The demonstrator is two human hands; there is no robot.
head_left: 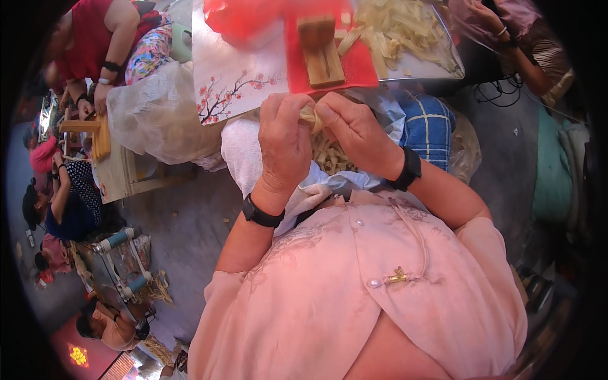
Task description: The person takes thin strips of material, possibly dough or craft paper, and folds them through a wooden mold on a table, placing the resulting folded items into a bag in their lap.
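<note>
Between my fingertips is a pale yellow strip (pixel 311 118) that looks like dried husk, bent or twisted. My left hand (pixel 284 142) pinches it from one side. My right hand (pixel 361 130) grips it from the other, thumb and fingers pressed together. Just below, in my lap, lies a heap of similar folded pale pieces (pixel 332 158), partly hidden by my hands. Ahead of my fingers a small wooden block tool (pixel 324 63) rests on a red sheet (pixel 361 66). More loose pale strips (pixel 399 31) are piled on a metal tray (pixel 443 63) at the far right.
A white table top (pixel 240 69) with painted blossoms carries a red plastic bag (pixel 244 22). A clear plastic bag (pixel 152 120) hangs at the left. Other people work at the left; one person's hands (pixel 95 101) are at a wooden stand (pixel 101 142). Black cables (pixel 497 92) lie right.
</note>
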